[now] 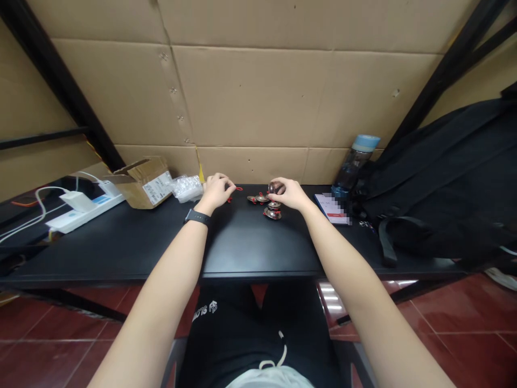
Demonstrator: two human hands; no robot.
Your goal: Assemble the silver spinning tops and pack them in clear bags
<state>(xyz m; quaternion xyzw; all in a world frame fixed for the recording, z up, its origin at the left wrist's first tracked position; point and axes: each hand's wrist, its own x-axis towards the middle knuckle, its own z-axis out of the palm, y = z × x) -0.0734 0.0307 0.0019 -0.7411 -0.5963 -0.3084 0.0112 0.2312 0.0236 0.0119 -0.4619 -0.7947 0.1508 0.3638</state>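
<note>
Several small round metal pieces with red cords (272, 213) lie clustered on the black table, some overlapping. My right hand (287, 194) is at the back right of the cluster, its thumb and fingers closed around one shiny dark metal piece (274, 187). To the left of the cluster, my left hand (218, 189) is low over the table with fingers bent and thumb pointing right. Bits of red cord (238, 188) show beside its fingertips. Whatever lies under the left fingers is hidden.
Bubble wrap (187, 188) and an open cardboard box (143, 186) stand left, beyond them a white power strip (86, 212). On the right are a phone (332, 207), a blue-lidded bottle (355, 161) and a black backpack (444, 183). Cardboard (250, 97) lines the back.
</note>
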